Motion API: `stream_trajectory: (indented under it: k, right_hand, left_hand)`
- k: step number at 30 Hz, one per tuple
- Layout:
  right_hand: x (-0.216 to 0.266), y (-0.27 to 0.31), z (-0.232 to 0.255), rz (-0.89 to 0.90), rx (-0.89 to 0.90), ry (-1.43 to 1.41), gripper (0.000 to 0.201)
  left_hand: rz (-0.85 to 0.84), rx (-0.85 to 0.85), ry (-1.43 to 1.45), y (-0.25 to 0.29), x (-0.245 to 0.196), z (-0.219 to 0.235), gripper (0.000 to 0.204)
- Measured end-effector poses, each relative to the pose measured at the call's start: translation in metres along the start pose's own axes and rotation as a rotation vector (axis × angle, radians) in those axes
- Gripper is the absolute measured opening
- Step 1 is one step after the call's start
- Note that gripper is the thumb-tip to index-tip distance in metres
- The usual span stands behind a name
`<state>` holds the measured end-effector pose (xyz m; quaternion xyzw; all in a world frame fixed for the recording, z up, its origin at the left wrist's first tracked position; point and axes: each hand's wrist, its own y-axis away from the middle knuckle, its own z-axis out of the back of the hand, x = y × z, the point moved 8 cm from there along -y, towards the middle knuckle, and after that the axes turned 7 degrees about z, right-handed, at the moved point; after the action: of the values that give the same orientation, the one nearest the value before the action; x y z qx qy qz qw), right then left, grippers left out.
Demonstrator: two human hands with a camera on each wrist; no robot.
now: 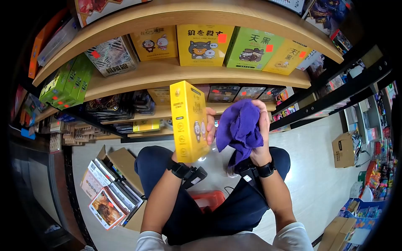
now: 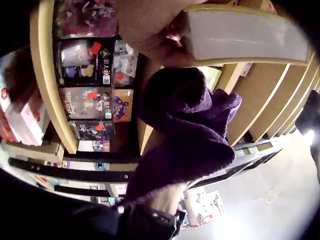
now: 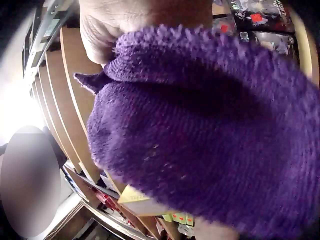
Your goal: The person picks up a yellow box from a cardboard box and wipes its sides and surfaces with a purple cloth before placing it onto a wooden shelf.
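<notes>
My left hand (image 1: 211,126) grips a yellow box (image 1: 186,123) printed with small cartoon figures, held upright over the lap with its narrow side toward me. In the left wrist view, fingers wrap the edge of the box (image 2: 245,36), whose pale side shows. A crumpled purple cloth (image 1: 239,130) hangs bunched in my right hand (image 1: 264,140), just right of the box. The cloth (image 3: 200,135) fills most of the right wrist view, hiding the fingers beneath it.
Wooden shelves (image 1: 150,70) ahead carry boxed games, among them a yellow wolf box (image 1: 202,46) and a green box (image 1: 253,49). An open carton (image 1: 119,161) of boxes stands on the floor at left. A red plastic stool (image 1: 209,197) shows between the legs.
</notes>
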<state>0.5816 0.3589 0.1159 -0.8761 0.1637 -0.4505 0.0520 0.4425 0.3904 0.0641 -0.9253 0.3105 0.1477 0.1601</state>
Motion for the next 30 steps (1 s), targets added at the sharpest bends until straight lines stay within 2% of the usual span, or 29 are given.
stream_trajectory:
  k: [3, 4, 7, 8, 9, 11, 14, 15, 16, 17, 19, 22, 25, 26, 27, 29, 30]
  right_hand:
    - [0.011, 0.002, 0.004, 0.164, 0.033, 0.295, 0.035]
    - [0.020, 0.006, -0.001, 0.289, 0.065, 0.489, 0.033]
    - [0.037, 0.028, -0.043, 0.526, 0.345, 0.663, 0.029]
    - [0.036, 0.032, -0.058, 0.594, 0.459, 0.708, 0.030]
    - [0.033, 0.037, -0.071, 0.664, 0.571, 0.751, 0.032]
    - [0.027, 0.045, -0.074, 0.738, 0.576, 0.849, 0.031]
    - [0.022, 0.033, -0.060, 0.647, 0.445, 0.930, 0.028]
    - [0.021, 0.026, -0.055, 0.626, 0.387, 0.953, 0.028]
    - [0.023, 0.021, -0.051, 0.623, 0.340, 0.964, 0.025]
    - [0.022, 0.016, -0.045, 0.607, 0.310, 0.955, 0.024]
    - [0.018, 0.009, -0.037, 0.544, 0.272, 0.989, 0.022]
    - [0.007, 0.004, -0.026, 0.371, 0.223, 0.906, 0.020]
    - [-0.001, 0.006, -0.020, 0.208, 0.174, 0.752, 0.019]
    - [-0.002, 0.006, -0.018, 0.189, 0.165, 0.704, 0.019]
    - [-0.004, 0.007, -0.015, 0.170, 0.156, 0.655, 0.020]
    - [-0.009, 0.008, -0.007, 0.091, 0.142, 0.528, 0.026]
    - [-0.008, 0.007, -0.007, 0.075, 0.156, 0.476, 0.028]
  left_hand:
    - [0.075, 0.053, 0.113, 0.001, 0.011, -0.002, 0.055]
    - [0.083, 0.085, 0.079, 0.004, 0.011, -0.015, 0.050]
    - [0.176, -0.425, -0.153, 0.015, 0.022, -0.018, 0.041]
    - [0.195, -0.134, -0.076, 0.012, 0.027, -0.026, 0.037]
    - [0.161, -0.169, -0.206, 0.019, 0.034, -0.009, 0.041]
    - [0.169, -0.083, -0.335, 0.018, 0.060, 0.024, 0.047]
    - [0.227, 0.037, 0.079, 0.019, 0.045, -0.008, 0.045]
    - [0.234, 0.004, 0.198, 0.020, 0.044, -0.017, 0.045]
    - [0.220, -0.119, 0.035, 0.018, 0.041, -0.016, 0.045]
    - [0.237, -0.276, 0.034, 0.017, 0.043, -0.014, 0.044]
    - [0.221, -0.307, 0.038, 0.013, 0.045, -0.013, 0.045]
    - [0.223, -0.407, 0.014, 0.014, 0.056, 0.012, 0.042]
    - [0.059, -0.459, -0.214, 0.004, 0.041, 0.019, 0.038]
    - [0.117, -0.551, -0.177, 0.006, 0.040, 0.025, 0.041]
    - [0.052, -0.543, -0.238, 0.001, 0.031, 0.022, 0.048]
    - [0.023, -0.667, -0.557, 0.007, 0.013, 0.025, 0.049]
    - [-0.040, -0.714, -0.589, 0.008, 0.008, 0.027, 0.054]
